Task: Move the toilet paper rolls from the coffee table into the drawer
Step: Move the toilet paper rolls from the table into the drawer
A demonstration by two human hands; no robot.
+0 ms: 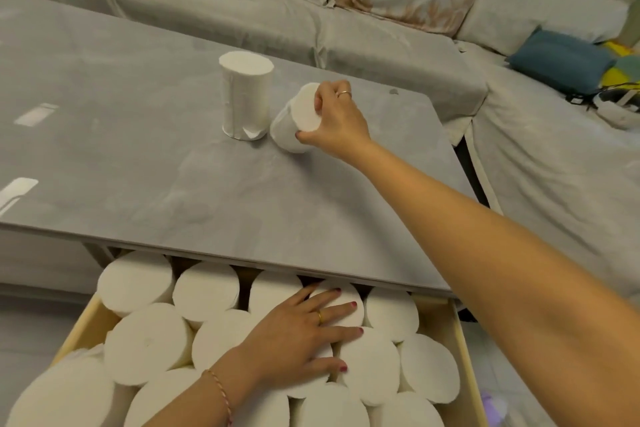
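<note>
Two white toilet paper rolls remain on the grey coffee table (173,166). One roll (246,97) stands upright near the middle. Just right of it a second roll (294,118) is tilted toward me, and my right hand (337,118) grips its top end with fingers and thumb. Below the table's front edge the wooden drawer (465,357) is pulled out and packed with several upright rolls (149,343). My left hand (298,336) lies flat on top of those rolls with fingers spread, holding nothing.
A pale covered sofa (381,28) wraps behind and to the right of the table. A blue cushion (561,59) and dark straps lie on it at the far right. The drawer's right wall runs close under my right forearm.
</note>
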